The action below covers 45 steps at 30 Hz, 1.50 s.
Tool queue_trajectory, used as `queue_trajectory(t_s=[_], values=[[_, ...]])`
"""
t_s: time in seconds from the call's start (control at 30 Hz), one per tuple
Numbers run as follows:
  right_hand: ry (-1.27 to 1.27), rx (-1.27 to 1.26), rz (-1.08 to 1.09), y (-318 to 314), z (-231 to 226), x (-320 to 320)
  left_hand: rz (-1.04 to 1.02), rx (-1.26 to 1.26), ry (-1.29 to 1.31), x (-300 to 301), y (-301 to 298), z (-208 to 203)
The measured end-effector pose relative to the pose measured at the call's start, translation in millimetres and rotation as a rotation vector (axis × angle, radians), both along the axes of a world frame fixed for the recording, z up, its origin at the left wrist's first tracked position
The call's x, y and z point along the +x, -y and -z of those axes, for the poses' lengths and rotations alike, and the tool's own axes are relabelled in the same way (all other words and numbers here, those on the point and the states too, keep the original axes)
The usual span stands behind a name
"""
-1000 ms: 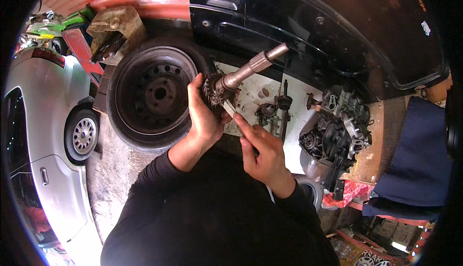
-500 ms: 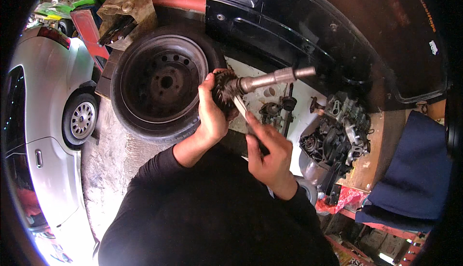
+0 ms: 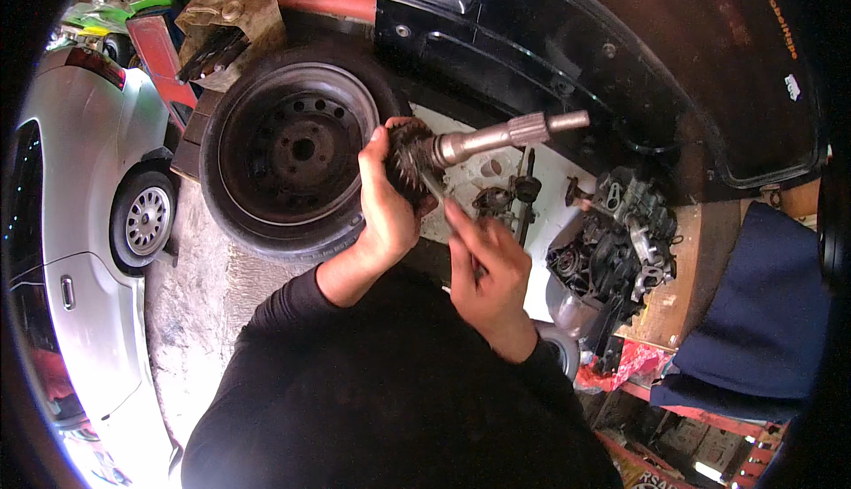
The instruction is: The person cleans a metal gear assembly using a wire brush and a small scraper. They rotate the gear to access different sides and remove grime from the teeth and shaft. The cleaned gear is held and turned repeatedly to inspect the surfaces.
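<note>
A metal gear shaft [image 3: 489, 137] is held up in front of me, its splined end pointing right and slightly upward. My left hand [image 3: 388, 214] is closed round the toothed gear [image 3: 409, 161] at its left end, thumb along the near side. In my right hand [image 3: 493, 276] is a slim metal-bladed tool [image 3: 433, 187], its exact kind unclear, with the handle mostly hidden by my curled fingers. The blade's tip meets the gear's face beside the shaft; whether it presses into a gap there cannot be seen.
A tyre on a steel rim [image 3: 297, 148] lies behind my left hand. Further right are a white board [image 3: 541, 214] bearing metal parts, a greasy gearbox-like assembly [image 3: 616, 236] and dark blue cloth [image 3: 753, 312]. A black vehicle panel [image 3: 567, 63] borders the far side; a silver car [image 3: 84, 223] stands left.
The tool's blade has shifted slightly up and left against the gear and shows narrower. The right hand moved a little left with it; the shaft's splined end sits slightly lower.
</note>
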State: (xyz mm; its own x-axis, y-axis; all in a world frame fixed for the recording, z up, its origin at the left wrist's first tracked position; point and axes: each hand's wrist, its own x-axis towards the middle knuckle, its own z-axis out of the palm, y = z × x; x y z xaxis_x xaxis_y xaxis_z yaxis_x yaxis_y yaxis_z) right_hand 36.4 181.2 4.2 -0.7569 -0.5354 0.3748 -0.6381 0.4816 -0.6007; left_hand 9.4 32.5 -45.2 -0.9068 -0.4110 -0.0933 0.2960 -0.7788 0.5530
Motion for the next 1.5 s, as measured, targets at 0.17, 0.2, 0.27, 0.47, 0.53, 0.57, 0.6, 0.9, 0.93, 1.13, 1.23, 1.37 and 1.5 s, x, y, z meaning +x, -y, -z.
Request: queue_trajectory(t_s=[0.17, 0.2, 0.27, 0.47, 0.53, 0.57, 0.6, 0.9, 0.93, 1.13, 1.23, 1.37, 1.5], values=[[0.010, -0.021, 0.021, -5.7, 7.9, 2.4, -0.031, -0.188, 0.026, 1.9, -7.5, 12.3], [0.024, -0.009, 0.010, -3.0, 6.8, 2.2, -0.045, -0.201, 0.010, 1.0, -6.4, 14.7], [-0.031, -0.097, -0.009, -0.2, 12.3, -1.6, -0.079, -0.219, -0.096, -4.3, -4.4, 12.3], [-0.016, -0.158, 0.014, -6.1, 20.6, 3.2, -0.050, -0.176, -0.022, 0.1, -8.5, 5.5], [0.007, -0.205, 0.004, -7.5, 24.9, 10.2, -0.061, -0.217, -0.143, -1.9, -3.9, 12.6], [0.011, -0.231, -0.004, -7.1, 26.3, 11.3, -0.036, -0.164, -0.143, -4.5, -3.1, 14.5], [0.018, -0.216, -0.003, -9.8, 26.8, 9.2, -0.010, -0.111, -0.142, -7.2, -1.9, 15.5], [-0.031, -0.218, 0.002, -24.6, 37.7, 2.9, 0.323, 0.202, 0.002, 6.5, 10.8, -4.5], [-0.069, -0.229, 0.015, -26.6, 39.6, -6.1, 0.317, 0.131, 0.000, 6.5, 12.3, -4.7], [0.032, -0.196, -0.018, -22.1, 18.1, -0.2, 0.424, 0.164, -0.162, 8.4, 24.0, 7.2], [0.045, -0.147, 0.000, -19.5, 14.0, -5.9, 0.457, 0.190, -0.174, 9.2, 24.5, 4.4], [0.006, -0.069, -0.022, -24.7, 17.0, -1.7, 0.384, 0.192, -0.080, 9.7, 24.3, -2.4], [-0.053, -0.039, -0.108, -18.9, 11.9, -1.8, 0.251, 0.030, 0.000, 7.1, 15.8, 5.6]])
